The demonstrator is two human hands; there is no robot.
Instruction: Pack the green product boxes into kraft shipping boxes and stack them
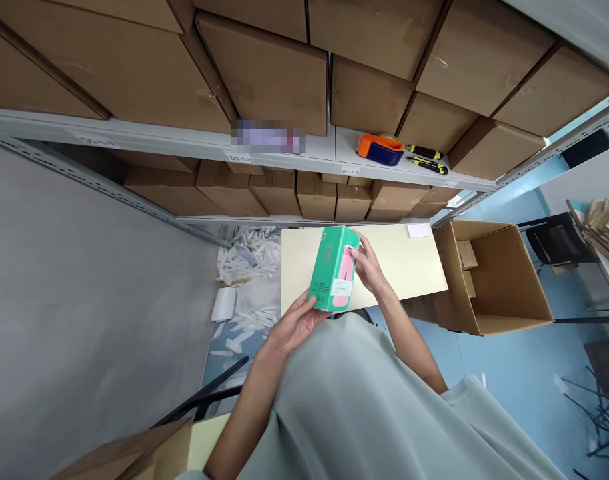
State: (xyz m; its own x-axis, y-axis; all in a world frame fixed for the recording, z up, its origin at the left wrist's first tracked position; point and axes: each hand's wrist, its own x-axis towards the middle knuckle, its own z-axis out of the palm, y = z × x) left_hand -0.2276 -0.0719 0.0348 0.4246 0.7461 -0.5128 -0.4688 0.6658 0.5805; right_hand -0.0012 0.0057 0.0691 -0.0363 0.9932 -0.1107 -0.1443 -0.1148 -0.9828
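A green box (329, 270) with a pink side and a white label is held up in front of my body, above a pale yellow board (394, 263). My left hand (297, 323) supports its lower end, fingers wrapped round the bottom corner. At the upper right edge, my right hand (368, 265) grips the box, thumb on the pink side. A white slip (418, 230) lies at the board's far right edge.
Shelves of cardboard boxes (279, 80) stand ahead; a tape dispenser (380, 149) and yellow-black cutters (427, 159) lie on the shelf edge. An open carton (504, 280) is on the right. White scraps (251, 260) are heaped at left, and another carton (134, 453) is at lower left.
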